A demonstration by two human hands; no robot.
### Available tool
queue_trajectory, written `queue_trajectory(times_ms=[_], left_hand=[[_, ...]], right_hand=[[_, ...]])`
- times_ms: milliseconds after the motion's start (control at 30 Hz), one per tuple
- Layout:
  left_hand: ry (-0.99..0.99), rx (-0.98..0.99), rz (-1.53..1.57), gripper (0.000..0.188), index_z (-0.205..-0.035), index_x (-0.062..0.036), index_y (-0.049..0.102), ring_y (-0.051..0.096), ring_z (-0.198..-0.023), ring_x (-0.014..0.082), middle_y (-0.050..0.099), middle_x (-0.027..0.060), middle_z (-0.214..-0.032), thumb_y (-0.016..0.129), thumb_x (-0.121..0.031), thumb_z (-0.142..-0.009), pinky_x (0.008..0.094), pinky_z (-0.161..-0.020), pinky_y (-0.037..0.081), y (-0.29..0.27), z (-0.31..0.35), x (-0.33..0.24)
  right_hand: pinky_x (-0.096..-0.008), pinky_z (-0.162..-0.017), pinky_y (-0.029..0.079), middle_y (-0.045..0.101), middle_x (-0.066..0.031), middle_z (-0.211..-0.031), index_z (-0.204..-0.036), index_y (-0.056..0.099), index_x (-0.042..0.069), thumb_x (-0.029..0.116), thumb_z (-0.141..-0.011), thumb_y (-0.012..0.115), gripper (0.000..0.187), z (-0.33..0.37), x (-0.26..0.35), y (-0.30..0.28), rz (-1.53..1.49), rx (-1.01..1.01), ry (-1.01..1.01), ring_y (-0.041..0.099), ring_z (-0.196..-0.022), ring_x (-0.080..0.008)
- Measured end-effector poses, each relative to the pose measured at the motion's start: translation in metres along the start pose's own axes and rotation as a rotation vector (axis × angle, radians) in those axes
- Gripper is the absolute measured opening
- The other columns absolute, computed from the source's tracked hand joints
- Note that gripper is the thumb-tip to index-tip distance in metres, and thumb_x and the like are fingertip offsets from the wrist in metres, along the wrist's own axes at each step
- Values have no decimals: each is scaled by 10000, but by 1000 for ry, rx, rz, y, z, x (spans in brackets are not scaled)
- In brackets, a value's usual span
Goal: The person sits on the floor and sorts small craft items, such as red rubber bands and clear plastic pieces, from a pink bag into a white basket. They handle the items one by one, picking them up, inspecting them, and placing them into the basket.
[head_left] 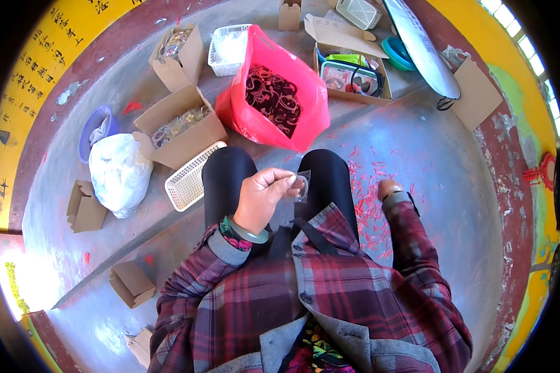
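My left hand [261, 196] is in front of my knees, thumb and fingertips pinching a small clear plastic bag [303, 186]. Something thin and curved shows inside the bag, too small to make out. Out to the right, my right hand [389, 188] reaches low beside my right knee, just over small red strips [370, 217] scattered on the floor. Its fingers are mostly hidden from this view, so its hold is unclear. Beyond my knees stands a big pink plastic bag [233, 102], its mouth wide, full of dark and reddish looped bands [274, 99].
Left of the pink bag are cardboard boxes [196, 133] of bagged items, a cream basket [183, 186] and a stuffed white bag [121, 177]. Far right, an open carton [379, 93] holds assorted things near a leaning board [426, 50]. A purple basin [87, 146] is at far left.
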State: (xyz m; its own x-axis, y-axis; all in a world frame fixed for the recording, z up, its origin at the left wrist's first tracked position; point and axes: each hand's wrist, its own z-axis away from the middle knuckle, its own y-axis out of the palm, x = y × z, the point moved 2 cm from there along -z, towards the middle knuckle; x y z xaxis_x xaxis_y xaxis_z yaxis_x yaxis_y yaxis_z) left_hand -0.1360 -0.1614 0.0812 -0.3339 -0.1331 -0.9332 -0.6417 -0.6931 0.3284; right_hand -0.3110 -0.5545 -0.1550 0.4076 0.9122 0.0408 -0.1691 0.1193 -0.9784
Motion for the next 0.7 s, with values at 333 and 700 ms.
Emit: queue_trajectory(times_ms=[333,700], left_hand=[[-119,-15,196,160,-987,26,594,646,-868,207,655,136,-928,537,-99,-906,281,-746,532,2,0,6],[-3,28,44,138,-1031,8,456,626,-856,167,592,101,-933,504,-51,-917,308,-798,532,5,6,14]], right_hand=[[-190,-452,300,546,25,-638,-937,657,30,145,-803,630,178,47,177,-211,-1429,-75,145,416,-506,-39],[-227,-587,435,586,-26,-694,-759,628,-33,54,-754,675,99,53,269,-233,-1303,-36,-233,537,-659,-77]])
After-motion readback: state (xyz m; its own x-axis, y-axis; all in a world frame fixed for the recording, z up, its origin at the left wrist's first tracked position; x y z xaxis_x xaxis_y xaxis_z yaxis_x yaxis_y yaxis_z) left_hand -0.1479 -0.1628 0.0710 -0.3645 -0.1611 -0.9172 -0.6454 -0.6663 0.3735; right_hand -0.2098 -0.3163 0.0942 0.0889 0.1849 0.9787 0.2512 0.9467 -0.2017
